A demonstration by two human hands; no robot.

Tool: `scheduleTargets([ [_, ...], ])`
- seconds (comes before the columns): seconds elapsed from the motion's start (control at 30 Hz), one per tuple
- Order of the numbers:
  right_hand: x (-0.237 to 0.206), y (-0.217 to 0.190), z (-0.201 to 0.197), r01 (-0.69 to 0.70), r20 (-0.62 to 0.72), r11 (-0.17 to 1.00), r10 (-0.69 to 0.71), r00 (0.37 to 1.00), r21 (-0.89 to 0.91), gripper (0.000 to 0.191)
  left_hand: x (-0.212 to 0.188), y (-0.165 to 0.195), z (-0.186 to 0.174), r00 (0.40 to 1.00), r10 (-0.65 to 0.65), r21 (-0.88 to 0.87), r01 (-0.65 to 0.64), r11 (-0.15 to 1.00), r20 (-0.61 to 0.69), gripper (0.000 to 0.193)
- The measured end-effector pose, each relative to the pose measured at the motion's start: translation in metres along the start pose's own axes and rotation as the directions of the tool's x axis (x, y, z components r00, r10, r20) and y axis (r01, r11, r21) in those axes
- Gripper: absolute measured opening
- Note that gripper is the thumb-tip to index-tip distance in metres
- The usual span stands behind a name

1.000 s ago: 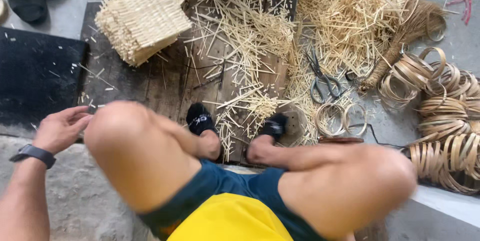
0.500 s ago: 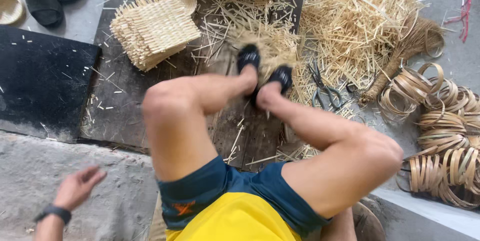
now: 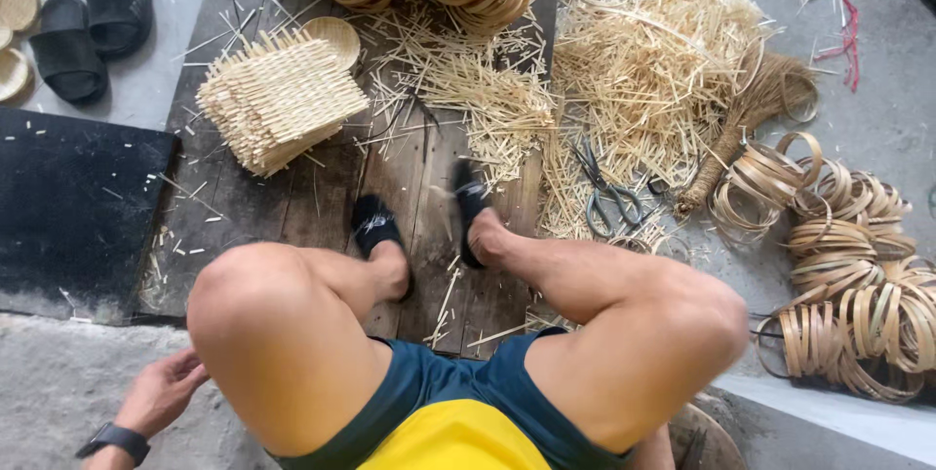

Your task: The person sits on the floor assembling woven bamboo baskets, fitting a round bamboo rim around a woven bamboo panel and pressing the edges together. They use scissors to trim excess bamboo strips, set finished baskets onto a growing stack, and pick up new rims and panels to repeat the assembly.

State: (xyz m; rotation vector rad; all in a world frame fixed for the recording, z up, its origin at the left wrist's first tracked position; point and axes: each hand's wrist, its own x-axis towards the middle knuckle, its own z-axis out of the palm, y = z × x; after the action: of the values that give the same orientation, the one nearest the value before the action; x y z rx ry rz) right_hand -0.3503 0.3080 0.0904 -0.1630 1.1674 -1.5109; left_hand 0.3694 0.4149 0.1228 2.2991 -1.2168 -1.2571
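Seated over the wooden platform (image 3: 322, 197), I see one hand only.
My left hand (image 3: 161, 394) rests loosely open on the concrete ledge (image 3: 58, 382), holding nothing; one pair of scissors (image 3: 609, 192) lies among straw; one woven-mat stack (image 3: 278, 99) sits near the platform's left edge.

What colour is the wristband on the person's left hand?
Black: the wristband sits just behind the left hand, which rests on the grey concrete ledge. Head view shows it best.

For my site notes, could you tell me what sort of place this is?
Probably a small basket-weaving workshop: a stack of woven mats, heaps of cut bamboo strips and coiled bamboo rings surround scissors.
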Motion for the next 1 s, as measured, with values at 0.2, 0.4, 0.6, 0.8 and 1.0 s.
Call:
scheduleTargets([
  [0.2,-0.001,-0.007,0.000,0.019,0.001,1.000,-0.019,1.000,-0.015,0.044,0.004,-0.003,0.000,0.986,0.125,0.365,-0.077,0.928,-0.110,0.035],
  [0.4,-0.001,-0.017,0.001,0.041,0.009,0.998,-0.041,0.999,-0.039,0.044,-0.011,-0.012,0.014,0.990,-0.120,0.220,0.132,0.967,-0.069,0.037],
  [0.6,0.000,-0.023,0.001,0.038,0.053,0.999,-0.038,0.998,0.000,0.043,0.007,0.005,0.034,0.998,-0.059,0.097,0.059,0.994,-0.002,0.039],
  [0.8,-0.005,-0.019,0.007,0.007,0.045,0.998,-0.009,0.999,0.055,0.040,0.016,0.009,0.045,0.997,-0.074,0.382,0.056,0.922,0.033,0.036],
  [1.0,-0.005,-0.033,0.011,0.022,0.033,0.997,-0.020,0.999,-0.072,0.038,0.006,-0.013,0.047,0.993,-0.116,0.310,0.116,0.944,-0.021,0.036],
])
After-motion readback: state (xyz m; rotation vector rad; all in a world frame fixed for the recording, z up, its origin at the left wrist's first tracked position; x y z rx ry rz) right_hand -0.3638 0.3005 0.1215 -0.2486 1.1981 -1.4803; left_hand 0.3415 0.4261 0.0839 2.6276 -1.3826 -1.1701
